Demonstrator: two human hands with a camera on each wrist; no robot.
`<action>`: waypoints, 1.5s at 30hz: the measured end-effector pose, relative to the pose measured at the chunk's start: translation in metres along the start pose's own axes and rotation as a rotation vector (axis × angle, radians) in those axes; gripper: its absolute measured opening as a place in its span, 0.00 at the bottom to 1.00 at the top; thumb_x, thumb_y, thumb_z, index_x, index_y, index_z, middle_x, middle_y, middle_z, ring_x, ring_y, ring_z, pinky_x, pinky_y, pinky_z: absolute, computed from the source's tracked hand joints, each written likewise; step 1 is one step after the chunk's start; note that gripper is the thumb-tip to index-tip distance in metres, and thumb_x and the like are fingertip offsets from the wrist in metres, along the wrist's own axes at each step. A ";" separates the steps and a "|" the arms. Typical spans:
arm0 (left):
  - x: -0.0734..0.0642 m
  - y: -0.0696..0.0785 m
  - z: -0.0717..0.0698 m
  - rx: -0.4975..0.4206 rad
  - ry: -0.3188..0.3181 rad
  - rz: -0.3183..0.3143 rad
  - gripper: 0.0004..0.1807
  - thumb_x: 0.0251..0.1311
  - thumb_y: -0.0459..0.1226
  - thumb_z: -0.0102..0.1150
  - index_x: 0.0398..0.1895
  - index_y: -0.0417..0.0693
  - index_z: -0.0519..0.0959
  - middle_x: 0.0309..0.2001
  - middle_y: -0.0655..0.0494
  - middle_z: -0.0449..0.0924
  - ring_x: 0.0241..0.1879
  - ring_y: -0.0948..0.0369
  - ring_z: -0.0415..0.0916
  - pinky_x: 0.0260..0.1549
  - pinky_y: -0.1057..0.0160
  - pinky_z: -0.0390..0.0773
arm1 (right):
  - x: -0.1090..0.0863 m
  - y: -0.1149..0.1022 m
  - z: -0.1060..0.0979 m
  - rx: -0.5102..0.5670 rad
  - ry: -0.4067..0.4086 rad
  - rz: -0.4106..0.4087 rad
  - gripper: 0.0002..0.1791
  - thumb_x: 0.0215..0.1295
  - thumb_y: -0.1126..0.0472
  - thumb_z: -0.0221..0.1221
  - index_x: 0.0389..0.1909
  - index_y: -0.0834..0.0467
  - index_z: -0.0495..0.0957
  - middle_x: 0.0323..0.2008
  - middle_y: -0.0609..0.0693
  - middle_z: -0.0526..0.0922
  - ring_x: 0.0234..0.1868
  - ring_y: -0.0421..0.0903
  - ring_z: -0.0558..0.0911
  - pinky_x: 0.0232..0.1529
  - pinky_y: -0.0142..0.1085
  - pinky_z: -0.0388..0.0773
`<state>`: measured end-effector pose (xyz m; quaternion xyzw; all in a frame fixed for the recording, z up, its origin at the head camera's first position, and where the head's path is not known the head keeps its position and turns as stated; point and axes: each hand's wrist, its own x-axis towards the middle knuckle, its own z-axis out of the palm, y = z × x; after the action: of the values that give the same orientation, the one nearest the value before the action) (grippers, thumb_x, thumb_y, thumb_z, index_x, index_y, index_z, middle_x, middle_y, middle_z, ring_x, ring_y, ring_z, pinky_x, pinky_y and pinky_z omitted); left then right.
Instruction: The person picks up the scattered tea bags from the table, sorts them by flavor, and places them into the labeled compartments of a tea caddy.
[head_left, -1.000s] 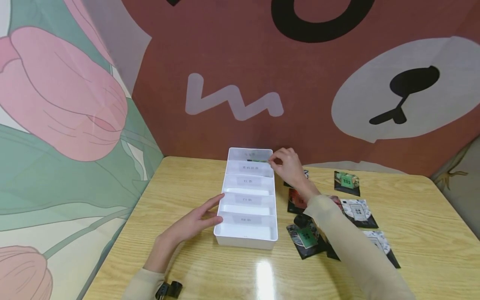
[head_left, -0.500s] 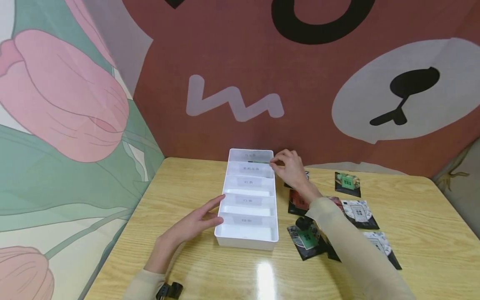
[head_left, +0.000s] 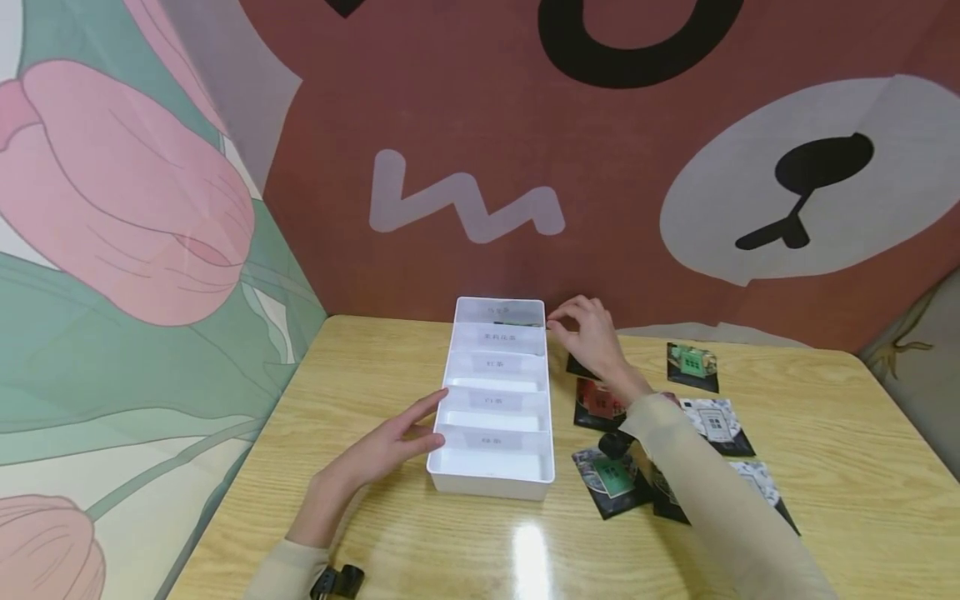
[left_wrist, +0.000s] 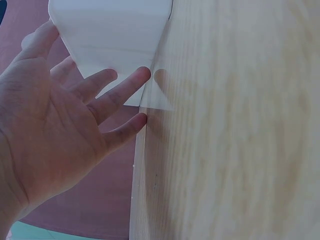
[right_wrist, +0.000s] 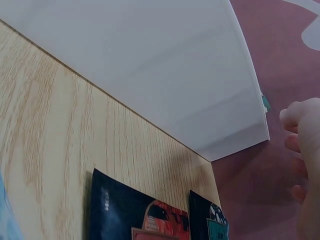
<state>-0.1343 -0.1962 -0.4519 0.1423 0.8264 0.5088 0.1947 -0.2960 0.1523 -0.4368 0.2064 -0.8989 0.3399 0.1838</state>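
A white box (head_left: 491, 486) with labelled compartments stands lengthwise on the table. In the farthest compartment, the edge of a tea packet (head_left: 517, 323) shows as a thin dark-green strip. My right hand (head_left: 595, 340) is just right of that compartment, its fingers loosely bent and holding nothing. The right wrist view shows a green corner of the tea packet (right_wrist: 266, 102) over the rim, apart from the fingertips (right_wrist: 290, 116). My left hand (head_left: 386, 444) rests its thumb and a finger on the box's left side, with the fingers spread in the left wrist view (left_wrist: 65, 105).
Several tea packets lie right of the box: a red one (head_left: 598, 403), a green one (head_left: 613, 477), another green one (head_left: 693, 364) at the back and a white one (head_left: 716, 425). My right sleeve covers some of them. A printed cloth wall (head_left: 450, 275) stands behind the table (head_left: 375, 350).
My right hand has let go of the tea packet in the farthest compartment and moved slightly right, away from the rim. The left hand stays on the box.
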 end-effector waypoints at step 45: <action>0.001 -0.001 -0.002 -0.036 -0.022 0.025 0.37 0.68 0.52 0.58 0.76 0.80 0.52 0.76 0.61 0.58 0.65 0.54 0.73 0.66 0.48 0.68 | -0.031 0.081 -0.068 -0.074 -0.102 0.168 0.17 0.71 0.56 0.60 0.52 0.63 0.81 0.52 0.62 0.79 0.56 0.63 0.70 0.57 0.64 0.64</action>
<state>-0.1359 -0.1976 -0.4518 0.1549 0.8130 0.5245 0.1999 -0.2968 0.2622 -0.4469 0.1405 -0.9332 0.3097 0.1161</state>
